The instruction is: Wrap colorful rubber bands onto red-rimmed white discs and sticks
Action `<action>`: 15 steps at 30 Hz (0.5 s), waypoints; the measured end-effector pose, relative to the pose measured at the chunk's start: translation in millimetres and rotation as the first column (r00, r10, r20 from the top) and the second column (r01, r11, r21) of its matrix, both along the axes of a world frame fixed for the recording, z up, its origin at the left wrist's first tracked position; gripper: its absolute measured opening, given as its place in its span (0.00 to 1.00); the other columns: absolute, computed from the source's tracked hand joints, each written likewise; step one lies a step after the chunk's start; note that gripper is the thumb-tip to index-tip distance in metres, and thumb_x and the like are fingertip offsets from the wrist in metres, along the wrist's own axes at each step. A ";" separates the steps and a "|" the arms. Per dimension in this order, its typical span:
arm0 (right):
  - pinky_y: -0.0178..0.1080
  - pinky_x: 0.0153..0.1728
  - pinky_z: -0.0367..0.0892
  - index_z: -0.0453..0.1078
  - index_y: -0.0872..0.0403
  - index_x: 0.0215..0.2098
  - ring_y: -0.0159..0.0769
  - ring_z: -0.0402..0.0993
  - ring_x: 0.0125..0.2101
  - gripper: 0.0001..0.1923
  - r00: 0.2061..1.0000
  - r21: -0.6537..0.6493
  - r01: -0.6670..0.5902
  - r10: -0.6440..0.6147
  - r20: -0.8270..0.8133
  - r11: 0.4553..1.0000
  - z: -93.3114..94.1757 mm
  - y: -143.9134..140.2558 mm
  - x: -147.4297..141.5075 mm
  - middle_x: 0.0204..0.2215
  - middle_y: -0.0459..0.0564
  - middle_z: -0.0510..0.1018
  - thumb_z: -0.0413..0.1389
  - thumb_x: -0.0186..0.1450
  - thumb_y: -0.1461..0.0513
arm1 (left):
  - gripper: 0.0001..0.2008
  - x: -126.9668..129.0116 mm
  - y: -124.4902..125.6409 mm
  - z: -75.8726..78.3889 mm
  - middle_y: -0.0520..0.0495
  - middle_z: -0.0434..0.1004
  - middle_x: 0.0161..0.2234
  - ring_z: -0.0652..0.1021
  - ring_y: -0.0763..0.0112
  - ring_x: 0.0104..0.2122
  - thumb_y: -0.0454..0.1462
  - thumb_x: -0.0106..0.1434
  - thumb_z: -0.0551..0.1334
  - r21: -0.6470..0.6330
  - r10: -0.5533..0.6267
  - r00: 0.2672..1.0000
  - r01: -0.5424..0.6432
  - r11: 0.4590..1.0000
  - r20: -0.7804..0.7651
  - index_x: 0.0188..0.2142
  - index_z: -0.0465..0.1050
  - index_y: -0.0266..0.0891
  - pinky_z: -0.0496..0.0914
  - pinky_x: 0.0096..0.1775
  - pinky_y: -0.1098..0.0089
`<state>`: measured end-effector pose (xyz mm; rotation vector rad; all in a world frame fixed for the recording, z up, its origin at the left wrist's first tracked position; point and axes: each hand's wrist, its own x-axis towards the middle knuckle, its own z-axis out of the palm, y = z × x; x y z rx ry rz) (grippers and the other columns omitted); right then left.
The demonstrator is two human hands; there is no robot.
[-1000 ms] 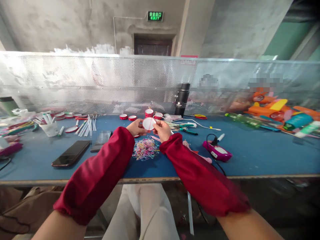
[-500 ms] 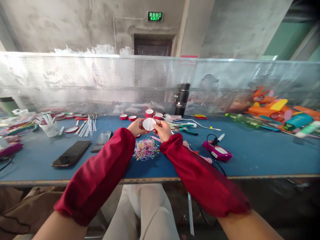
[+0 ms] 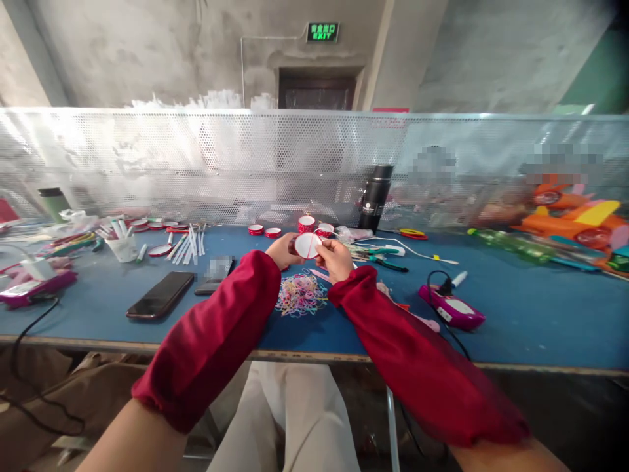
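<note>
From where I stand, it's a long blue table (image 3: 535, 308), crowded along the back. A tangled heap of little pastel bands (image 3: 302, 295) sits near the front edge. Over to the left, a dark phone (image 3: 161, 296) lies flat, with a white cup (image 3: 121, 250) of pens and some loose white sticks (image 3: 189, 248) behind it. Small red tubs (image 3: 255, 229) stand toward the back, a black flask (image 3: 376, 200) to their right. Farther right I see a purple power strip (image 3: 455, 310) and a green plastic bottle (image 3: 508, 246) on its side.
</note>
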<state>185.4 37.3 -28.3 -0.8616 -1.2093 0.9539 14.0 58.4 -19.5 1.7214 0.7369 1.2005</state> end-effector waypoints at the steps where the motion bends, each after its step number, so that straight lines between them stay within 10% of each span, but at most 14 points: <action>1: 0.32 0.16 0.64 0.67 0.52 0.27 0.27 0.65 0.14 0.11 1.000 0.000 -0.006 0.006 0.002 1.000 0.3 0.0 0.7 0.14 0.39 0.71 0.62 0.49 0.56 | 0.38 -0.3 1.3 -0.7 0.37 0.79 0.43 0.78 0.56 0.46 0.25 0.37 0.75 0.010 -0.008 1.000 0.008 1.000 0.010 0.50 0.68 0.30 0.69 0.52 0.54; 15: 0.31 0.16 0.63 0.64 0.51 0.28 0.27 0.65 0.14 0.12 0.997 0.037 0.005 -0.008 0.080 0.999 -1.1 2.1 2.4 0.15 0.38 0.69 0.61 0.51 0.55 | 0.19 0.3 -22.2 20.8 0.46 0.79 0.39 0.77 0.73 0.32 0.28 0.57 0.61 -0.158 0.225 0.974 -0.226 0.961 -0.021 0.49 0.72 0.36 0.71 0.31 0.75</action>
